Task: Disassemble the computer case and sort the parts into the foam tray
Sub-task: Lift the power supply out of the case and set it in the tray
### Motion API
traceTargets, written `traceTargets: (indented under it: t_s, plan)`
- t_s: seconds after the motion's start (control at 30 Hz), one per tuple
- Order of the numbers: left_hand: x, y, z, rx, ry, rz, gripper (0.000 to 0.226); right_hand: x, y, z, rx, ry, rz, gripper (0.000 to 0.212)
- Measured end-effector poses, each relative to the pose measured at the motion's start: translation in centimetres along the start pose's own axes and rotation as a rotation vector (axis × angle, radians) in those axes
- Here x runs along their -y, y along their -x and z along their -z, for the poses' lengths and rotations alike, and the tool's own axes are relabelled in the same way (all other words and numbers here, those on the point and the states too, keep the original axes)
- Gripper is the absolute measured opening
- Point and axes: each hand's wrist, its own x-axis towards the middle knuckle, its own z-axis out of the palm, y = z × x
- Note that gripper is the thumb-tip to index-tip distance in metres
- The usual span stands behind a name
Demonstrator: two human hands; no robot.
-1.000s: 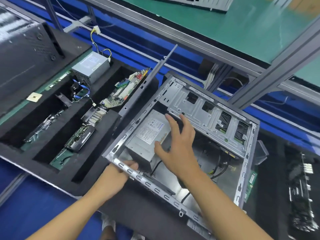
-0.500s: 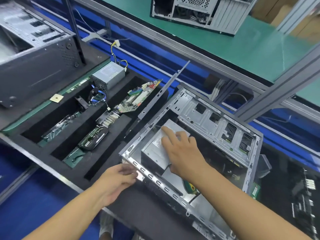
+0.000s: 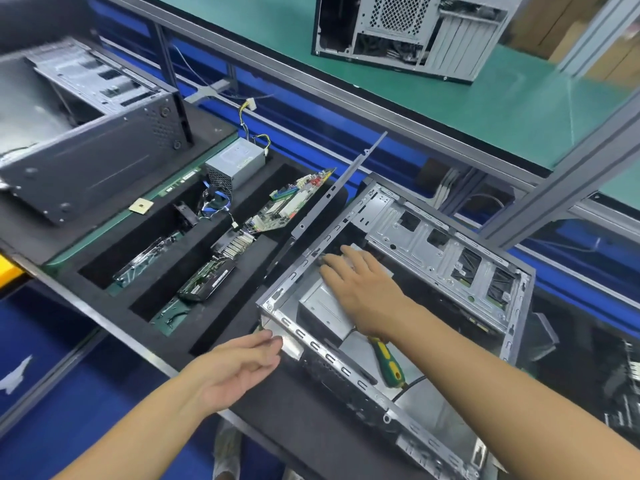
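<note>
My right hand [image 3: 360,289] lay flat on the supply [image 3: 320,308] in the case's [image 3: 415,233] near-left corner, fingers stretched out, gripping nothing. My left hand [image 3: 239,368], open too, touched the case's near corner. I judged it best to hook the supply's far edge, lift slowly, mind cables and the screwdriver [image 3: 385,359], then carry it left to the tray [image 3: 104,294].

Bright, even light; warped edges
</note>
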Motion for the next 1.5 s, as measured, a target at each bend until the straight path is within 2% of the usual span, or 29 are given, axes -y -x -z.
traceTargets:
  t_s: [0.07,0.2,0.27,0.33,0.37,0.43,0.57,0.73,0.8,0.87,0.97,1.07,1.17,1.23,1.3,1.37,1.43,1.5]
  plan:
    - [-0.4,1.2,0.1,0.055,0.011,0.041,0.057,-0.9,-0.1,0.1,0.021,-0.041,0.073,0.08]
    - [-1.2,4.0,-0.5,0.189,0.025,0.069,0.067,-2.9,0.5,0.8,-0.045,-0.032,0.212,0.076]
    - [-1.4,5.4,-1.5,0.266,0.006,0.058,0.077,-3.8,1.0,1.1,-0.024,-0.02,0.199,0.089]
    - [-1.7,6.5,-2.8,0.355,0.007,0.039,0.091,-4.7,1.8,1.7,-0.031,-0.065,0.134,0.102]
    - [-1.8,6.9,-3.6,0.396,0.012,0.02,0.089,-5.1,2.2,2.1,-0.05,-0.104,0.092,0.104]
    - [-2.4,7.3,-5.2,0.456,0.041,-0.016,0.072,-5.6,3.2,3.2,-0.099,-0.19,0.017,0.107]
    - [-3.8,6.8,-8.2,0.497,0.08,-0.04,0.048,-6.1,5.4,5.4,-0.167,-0.316,-0.122,0.11]
    - [-5.3,6.2,-10.8,0.577,0.03,-0.059,0.059,-6.9,8.3,7.6,-0.274,-0.555,-0.413,0.114]
    - [-5.7,6.1,-12.2,0.598,-0.058,-0.142,0.044,-7.1,9.5,8.5,-0.367,-0.678,-0.552,0.116]
    - [-6.1,5.8,-13.9,0.586,-0.149,-0.28,0.038,-7.2,10.2,9.5,-0.445,-0.785,-0.685,0.115]
    - [-7.0,4.9,-16.4,0.633,-0.213,-0.385,0.044,-7.3,11.0,11.2,-0.485,-0.875,-0.825,0.115]
    - [-7.9,3.7,-18.3,0.686,-0.238,-0.354,0.044,-7.2,11.8,12.4,-0.533,-0.922,-0.941,0.112]
    - [-7.8,1.9,-19.8,0.564,-0.39,-0.498,0.045,-7.2,13.0,13.0,-0.69,-1.12,-1.057,0.106]
    - [-7.7,0.7,-20.9,0.515,-0.58,-0.596,0.059,-7.5,14.2,13.6,-0.811,-1.237,-1.102,0.098]
    - [-8.1,-0.2,-22.3,0.63,-0.746,-0.559,0.079,-7.7,15.4,14.4,-0.933,-1.357,-1.097,0.091]
    - [-8.5,-0.7,-23.9,0.795,-0.91,-0.521,0.091,-7.8,16.6,15.2,-1.018,-1.449,-1.071,0.098]
    - [-8.7,-0.2,-25.9,0.934,-1.027,-0.55,0.095,-7.8,17.5,15.7,-1.07,-1.459,-1.074,0.102]
    - [-8.7,0.5,-27.7,1.045,-1.076,-0.572,0.093,-7.8,18.1,16.1,-1.147,-1.487,-1.079,0.097]
